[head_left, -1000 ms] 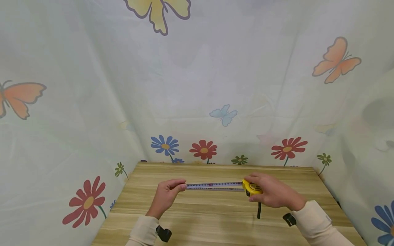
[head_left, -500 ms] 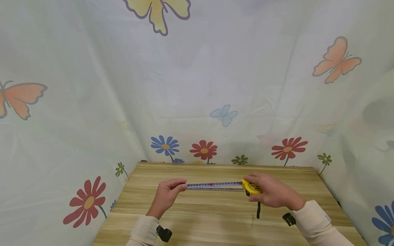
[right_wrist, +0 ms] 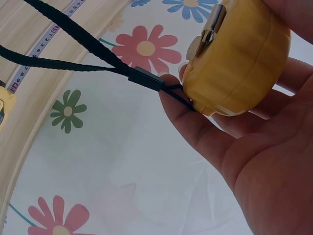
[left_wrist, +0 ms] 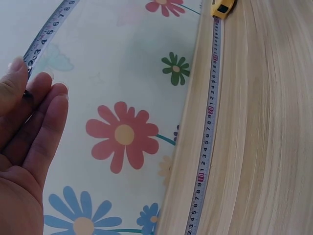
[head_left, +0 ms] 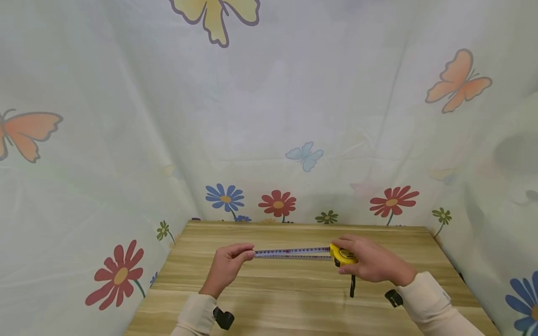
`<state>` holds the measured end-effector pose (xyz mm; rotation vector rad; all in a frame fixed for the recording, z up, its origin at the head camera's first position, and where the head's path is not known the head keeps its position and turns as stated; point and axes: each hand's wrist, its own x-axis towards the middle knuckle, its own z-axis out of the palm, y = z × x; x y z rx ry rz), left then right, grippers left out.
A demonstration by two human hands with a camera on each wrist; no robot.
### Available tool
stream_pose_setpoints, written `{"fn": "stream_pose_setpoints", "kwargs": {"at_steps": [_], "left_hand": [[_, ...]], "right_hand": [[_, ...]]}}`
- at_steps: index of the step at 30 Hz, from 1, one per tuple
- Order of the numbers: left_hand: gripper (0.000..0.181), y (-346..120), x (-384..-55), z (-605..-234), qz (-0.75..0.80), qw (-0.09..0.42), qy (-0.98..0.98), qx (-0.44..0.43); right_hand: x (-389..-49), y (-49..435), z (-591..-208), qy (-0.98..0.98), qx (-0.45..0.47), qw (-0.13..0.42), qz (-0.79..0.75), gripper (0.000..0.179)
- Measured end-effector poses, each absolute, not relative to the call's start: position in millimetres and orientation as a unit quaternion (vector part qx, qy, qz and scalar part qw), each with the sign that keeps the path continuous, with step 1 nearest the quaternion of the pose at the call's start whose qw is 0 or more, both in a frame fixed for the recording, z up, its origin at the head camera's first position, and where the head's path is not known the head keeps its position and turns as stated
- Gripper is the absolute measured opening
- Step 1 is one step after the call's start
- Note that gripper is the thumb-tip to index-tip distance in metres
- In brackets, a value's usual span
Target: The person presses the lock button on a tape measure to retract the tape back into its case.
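My left hand (head_left: 229, 268) pinches the free end of a metal tape blade (head_left: 294, 251) between thumb and fingers. In the left wrist view this blade (left_wrist: 51, 32) runs upward from the thumb tip, with a small dark piece under it. My right hand (head_left: 378, 261) grips the yellow tape measure (head_left: 345, 251) that the blade comes out of. From its case hangs a black wrist strap (right_wrist: 83, 36). A second yellow tape measure (left_wrist: 223, 7) lies on the table, its own blade (left_wrist: 208, 117) stretched out along the wood below the held one.
The wood-grain table (head_left: 302, 294) ends at a pale cloth backdrop (head_left: 269, 116) printed with flowers and butterflies. More of this cloth hangs at the left and right sides. Black camera mounts (head_left: 223, 318) sit at both wrists.
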<state>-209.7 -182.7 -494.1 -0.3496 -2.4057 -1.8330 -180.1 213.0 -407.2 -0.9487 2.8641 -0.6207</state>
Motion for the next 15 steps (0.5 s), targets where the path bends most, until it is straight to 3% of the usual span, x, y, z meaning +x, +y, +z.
{"fn": "stream_pose_setpoints", "kwargs": {"at_steps": [15], "left_hand": [[0.023, -180.5, -209.9, -495.1, -0.605, 0.049, -0.786, -0.114]], "right_hand": [[-179.4, 212.5, -407.7, 0.929, -0.31, 0.03, -0.202, 0.062]]}}
